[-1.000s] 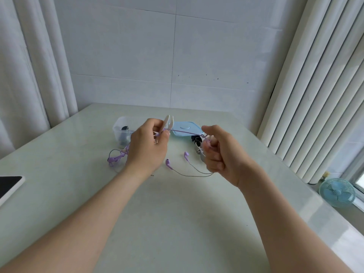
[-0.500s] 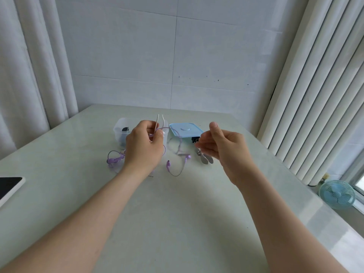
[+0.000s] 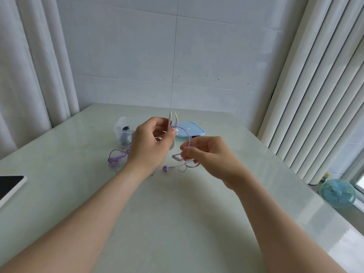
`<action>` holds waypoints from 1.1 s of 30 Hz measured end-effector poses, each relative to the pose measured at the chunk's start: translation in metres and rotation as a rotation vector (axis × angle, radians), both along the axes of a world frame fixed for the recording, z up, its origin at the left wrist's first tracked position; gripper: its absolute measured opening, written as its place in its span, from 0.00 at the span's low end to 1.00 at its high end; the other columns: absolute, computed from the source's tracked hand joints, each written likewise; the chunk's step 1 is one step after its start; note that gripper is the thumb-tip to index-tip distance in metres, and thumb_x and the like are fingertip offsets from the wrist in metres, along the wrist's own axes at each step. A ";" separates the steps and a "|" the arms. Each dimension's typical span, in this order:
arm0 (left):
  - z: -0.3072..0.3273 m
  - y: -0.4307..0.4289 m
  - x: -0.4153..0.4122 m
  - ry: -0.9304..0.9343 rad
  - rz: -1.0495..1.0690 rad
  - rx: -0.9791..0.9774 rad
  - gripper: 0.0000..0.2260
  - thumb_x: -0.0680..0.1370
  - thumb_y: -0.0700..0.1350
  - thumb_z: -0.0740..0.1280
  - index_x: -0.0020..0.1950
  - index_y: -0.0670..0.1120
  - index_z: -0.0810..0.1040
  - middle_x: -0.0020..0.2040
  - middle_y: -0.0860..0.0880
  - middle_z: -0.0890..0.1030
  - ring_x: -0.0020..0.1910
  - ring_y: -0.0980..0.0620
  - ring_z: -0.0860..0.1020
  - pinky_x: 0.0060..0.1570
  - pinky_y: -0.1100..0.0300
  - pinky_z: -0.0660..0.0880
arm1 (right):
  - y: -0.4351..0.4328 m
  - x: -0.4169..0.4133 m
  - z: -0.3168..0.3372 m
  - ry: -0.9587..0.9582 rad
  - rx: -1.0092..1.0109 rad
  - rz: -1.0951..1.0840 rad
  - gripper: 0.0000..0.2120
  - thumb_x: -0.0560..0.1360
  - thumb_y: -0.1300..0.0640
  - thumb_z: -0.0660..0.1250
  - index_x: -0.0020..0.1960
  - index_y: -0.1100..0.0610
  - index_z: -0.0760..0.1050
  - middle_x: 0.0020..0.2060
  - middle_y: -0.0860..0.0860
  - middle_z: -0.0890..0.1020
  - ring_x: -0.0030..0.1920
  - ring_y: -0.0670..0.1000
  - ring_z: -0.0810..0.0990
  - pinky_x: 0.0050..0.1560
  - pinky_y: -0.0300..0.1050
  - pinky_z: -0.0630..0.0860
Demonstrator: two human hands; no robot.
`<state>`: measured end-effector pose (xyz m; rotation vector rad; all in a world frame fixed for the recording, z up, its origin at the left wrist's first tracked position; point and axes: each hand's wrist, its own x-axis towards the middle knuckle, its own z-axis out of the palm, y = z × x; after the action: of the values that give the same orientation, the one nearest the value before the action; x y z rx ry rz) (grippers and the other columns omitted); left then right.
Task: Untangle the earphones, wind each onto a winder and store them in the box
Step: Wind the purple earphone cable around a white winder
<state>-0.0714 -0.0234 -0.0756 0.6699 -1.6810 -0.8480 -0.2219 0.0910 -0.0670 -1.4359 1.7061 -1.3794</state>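
My left hand [image 3: 150,144] grips a pale pink winder [image 3: 173,123] upright above the table, its two prongs pointing up. A purple earphone cable [image 3: 186,134] arcs from the winder down to my right hand [image 3: 208,154], which pinches it between thumb and fingers. One purple earbud [image 3: 165,168] and loose cable loops lie on the table below my hands. More purple cable with the plug end [image 3: 115,159] trails to the left of my left wrist. The clear plastic box [image 3: 120,129] stands behind, with dark items inside.
The box's light blue lid [image 3: 194,131] lies flat behind my hands. A dark small object [image 3: 196,136] peeks out beside it. A tablet with a black screen [image 3: 9,186] lies at the table's left edge. A small blue fan [image 3: 337,194] stands on the sill at right.
My right hand let the cable go slack, dropped lower and nearer to my left hand, and now pinches it below the winder. The winder stands more upright.
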 end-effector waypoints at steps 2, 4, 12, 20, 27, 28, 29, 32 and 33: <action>0.000 0.000 0.000 0.011 0.018 0.005 0.07 0.80 0.45 0.73 0.56 0.46 0.83 0.49 0.55 0.86 0.49 0.58 0.84 0.49 0.65 0.79 | -0.001 0.001 -0.001 0.030 -0.049 0.000 0.07 0.82 0.58 0.71 0.51 0.61 0.86 0.43 0.53 0.89 0.44 0.48 0.87 0.44 0.35 0.77; 0.001 0.000 0.001 0.029 0.064 0.035 0.07 0.80 0.46 0.73 0.57 0.46 0.83 0.49 0.54 0.86 0.48 0.58 0.84 0.49 0.64 0.79 | 0.000 0.002 0.000 -0.006 -0.093 -0.007 0.10 0.83 0.56 0.69 0.51 0.63 0.85 0.40 0.57 0.88 0.42 0.52 0.88 0.44 0.38 0.80; 0.000 -0.002 0.000 0.162 0.187 0.163 0.09 0.81 0.50 0.69 0.58 0.46 0.77 0.52 0.49 0.84 0.50 0.48 0.84 0.50 0.45 0.83 | -0.001 -0.001 0.006 -0.098 -0.146 -0.352 0.16 0.87 0.55 0.61 0.48 0.63 0.81 0.34 0.60 0.86 0.31 0.59 0.86 0.31 0.43 0.75; 0.001 -0.001 0.002 0.081 0.234 0.132 0.09 0.84 0.51 0.64 0.61 0.48 0.74 0.55 0.53 0.82 0.52 0.48 0.82 0.38 0.41 0.80 | 0.006 -0.005 0.014 -0.527 0.020 0.011 0.13 0.88 0.56 0.59 0.53 0.61 0.79 0.35 0.55 0.80 0.34 0.53 0.84 0.39 0.44 0.78; 0.000 0.000 0.001 0.048 0.232 0.135 0.11 0.82 0.53 0.65 0.60 0.49 0.75 0.54 0.52 0.83 0.52 0.47 0.83 0.45 0.42 0.80 | 0.013 0.001 0.016 -0.583 0.097 0.374 0.13 0.86 0.68 0.55 0.57 0.61 0.78 0.44 0.57 0.82 0.40 0.53 0.82 0.45 0.45 0.77; 0.000 0.001 0.000 0.033 0.220 0.131 0.10 0.83 0.53 0.65 0.60 0.49 0.74 0.54 0.53 0.83 0.52 0.48 0.83 0.42 0.42 0.79 | 0.013 0.001 0.017 -0.584 0.100 0.391 0.14 0.85 0.70 0.55 0.54 0.60 0.78 0.45 0.58 0.82 0.40 0.54 0.82 0.46 0.45 0.76; 0.000 0.002 0.000 0.018 0.213 0.121 0.10 0.83 0.53 0.65 0.60 0.50 0.74 0.54 0.54 0.83 0.51 0.48 0.83 0.42 0.44 0.78 | 0.013 0.000 0.017 -0.582 0.105 0.399 0.14 0.83 0.71 0.56 0.52 0.59 0.78 0.45 0.58 0.82 0.41 0.54 0.82 0.47 0.46 0.75; -0.003 0.003 -0.002 -0.004 0.181 0.095 0.10 0.83 0.53 0.66 0.60 0.49 0.75 0.53 0.54 0.83 0.50 0.48 0.83 0.41 0.48 0.77 | 0.014 -0.001 0.017 -0.518 0.120 0.382 0.11 0.77 0.71 0.62 0.50 0.57 0.78 0.45 0.57 0.82 0.44 0.55 0.84 0.49 0.46 0.77; -0.003 0.003 -0.002 -0.011 0.169 0.101 0.10 0.83 0.53 0.66 0.60 0.49 0.74 0.53 0.55 0.82 0.50 0.48 0.83 0.38 0.49 0.76 | 0.014 -0.001 0.016 -0.489 0.117 0.363 0.09 0.78 0.69 0.65 0.51 0.57 0.78 0.45 0.56 0.83 0.44 0.56 0.85 0.49 0.46 0.78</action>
<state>-0.0736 -0.0199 -0.0786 0.8751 -1.5744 -0.8134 -0.2227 0.1052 -0.0510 -1.1500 1.1324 -1.2707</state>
